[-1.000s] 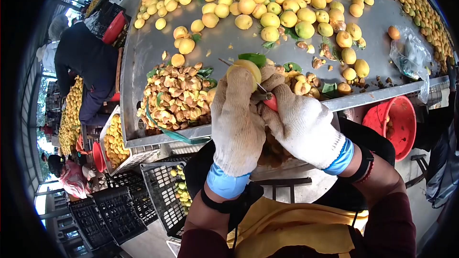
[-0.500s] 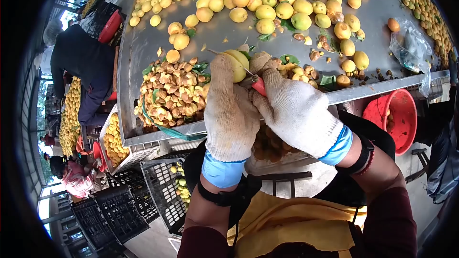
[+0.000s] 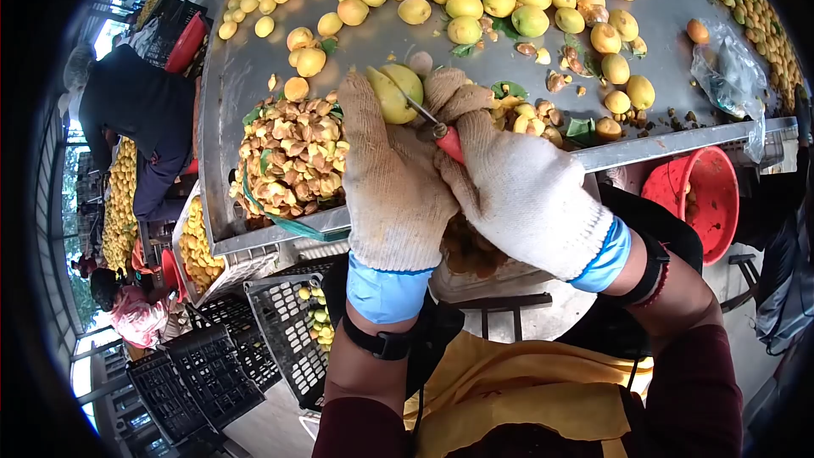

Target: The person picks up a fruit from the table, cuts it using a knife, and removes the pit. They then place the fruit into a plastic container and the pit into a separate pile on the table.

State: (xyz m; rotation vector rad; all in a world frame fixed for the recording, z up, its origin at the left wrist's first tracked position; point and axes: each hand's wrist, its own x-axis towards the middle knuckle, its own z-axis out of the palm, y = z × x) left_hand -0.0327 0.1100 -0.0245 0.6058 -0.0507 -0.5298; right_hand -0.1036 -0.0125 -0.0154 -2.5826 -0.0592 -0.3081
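In my gloved left hand [image 3: 392,195] is a yellow-green apricot [image 3: 397,92], pinched near the metal table's front edge. My gloved right hand [image 3: 530,191] is closed around the red handle of a small knife [image 3: 450,143]. Its blade sits in the apricot, along a cut line across the fruit. Both hands wear off-white knit gloves over blue cuffs. Left of my left hand lies a heap of brown and yellow fruit pieces [image 3: 292,157]. Some more cut pieces [image 3: 530,121] lie just beyond my right hand.
Many whole apricots [image 3: 465,4] cover the far part of the metal table [image 3: 365,47]. A clear plastic bag [image 3: 731,76] hangs over its right edge. Below stand a red bucket [image 3: 716,212] and a black crate [image 3: 292,331]. A person in dark clothing [image 3: 140,110] bends at the left.
Both hands have shifted slightly left with the apricot and knife, and the view has moved a little. The fruit has turned, and the blade and a cut line now show more clearly.
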